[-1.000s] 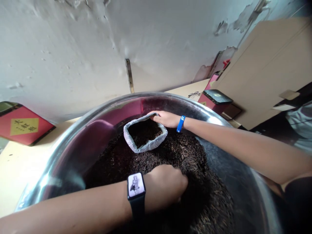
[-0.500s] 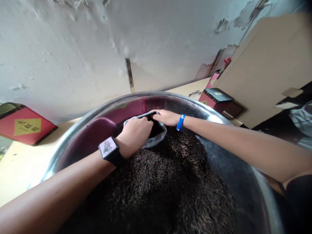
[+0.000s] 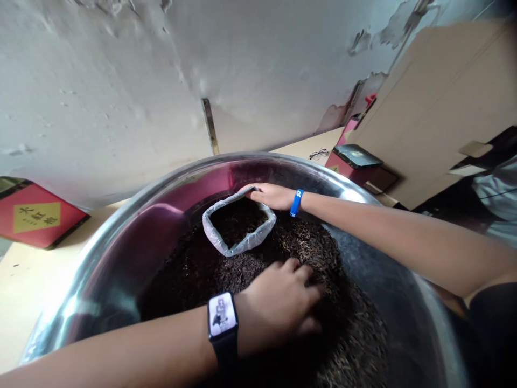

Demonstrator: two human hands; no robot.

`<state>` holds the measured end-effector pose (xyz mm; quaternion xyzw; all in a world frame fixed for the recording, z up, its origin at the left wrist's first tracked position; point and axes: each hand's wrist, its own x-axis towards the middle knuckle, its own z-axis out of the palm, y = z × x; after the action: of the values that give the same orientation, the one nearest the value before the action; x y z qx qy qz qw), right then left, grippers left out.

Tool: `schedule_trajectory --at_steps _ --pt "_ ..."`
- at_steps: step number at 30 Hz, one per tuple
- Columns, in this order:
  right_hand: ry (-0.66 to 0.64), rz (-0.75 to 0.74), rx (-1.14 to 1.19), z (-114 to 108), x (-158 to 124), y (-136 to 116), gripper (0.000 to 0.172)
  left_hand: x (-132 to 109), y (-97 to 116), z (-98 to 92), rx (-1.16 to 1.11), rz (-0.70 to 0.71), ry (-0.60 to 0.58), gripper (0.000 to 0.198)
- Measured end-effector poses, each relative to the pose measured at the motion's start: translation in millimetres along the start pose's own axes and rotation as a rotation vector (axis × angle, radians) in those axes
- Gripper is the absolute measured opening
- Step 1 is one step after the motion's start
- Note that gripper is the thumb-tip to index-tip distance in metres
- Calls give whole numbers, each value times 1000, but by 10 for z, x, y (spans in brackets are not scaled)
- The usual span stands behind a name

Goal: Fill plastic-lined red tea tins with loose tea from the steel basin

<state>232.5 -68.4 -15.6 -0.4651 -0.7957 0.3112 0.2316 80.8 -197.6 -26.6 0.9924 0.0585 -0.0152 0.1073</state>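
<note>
A heap of dark dried tea leaves [image 3: 355, 328] lies in a wide shiny metal basin [image 3: 181, 175]. Near the basin's far side stands a squarish clear plastic bag [image 3: 232, 249], its mouth spread wide and its rim folded over. Tea leaves fill part of the bag. My right hand [image 3: 272, 195], with a blue wristband, grips the bag's far rim, thumb on the inner side. Over the heap in front of the bag, my left hand [image 3: 278, 299] has its fingers apart and bent down toward the leaves; the fingertips are slightly blurred. A black watch is on that wrist.
A red box with a yellow label [image 3: 42, 215] sits on the pale tabletop [image 3: 24, 275] at left. To the right of the basin are another red box [image 3: 355, 161] and eyeglasses [image 3: 319, 154]. Behind rises a peeling wall [image 3: 133, 97]; a pale board [image 3: 436, 97] leans at right.
My left hand has left the bag's mouth and moved toward me and right, down over the tea heap. My right hand stays on the bag's rim, and leaves inside now show.
</note>
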Motion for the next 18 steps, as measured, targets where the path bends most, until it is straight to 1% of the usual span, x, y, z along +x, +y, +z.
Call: schedule_trajectory --at_steps 2,3,5,8,12,15,18 --pt "-7 35 10 -4 -2 -11 31 -49 46 226 -117 94 -106 73" --pt "-5 47 16 -5 -4 -16 30 -73 62 307 -143 104 -142 83" --pt "1 56 24 -4 -6 -26 29 -107 83 385 -165 106 -189 91" --pt "4 57 26 -2 -9 -36 28 -112 112 347 -168 108 -210 91" --pt "-4 61 22 -3 -10 -39 28 -85 151 285 -145 116 -209 89" --pt "-12 68 26 -7 -5 -34 28 -76 158 317 -161 107 -217 87" --pt "-24 71 28 -6 3 -23 28 -78 157 359 -183 95 -223 79"
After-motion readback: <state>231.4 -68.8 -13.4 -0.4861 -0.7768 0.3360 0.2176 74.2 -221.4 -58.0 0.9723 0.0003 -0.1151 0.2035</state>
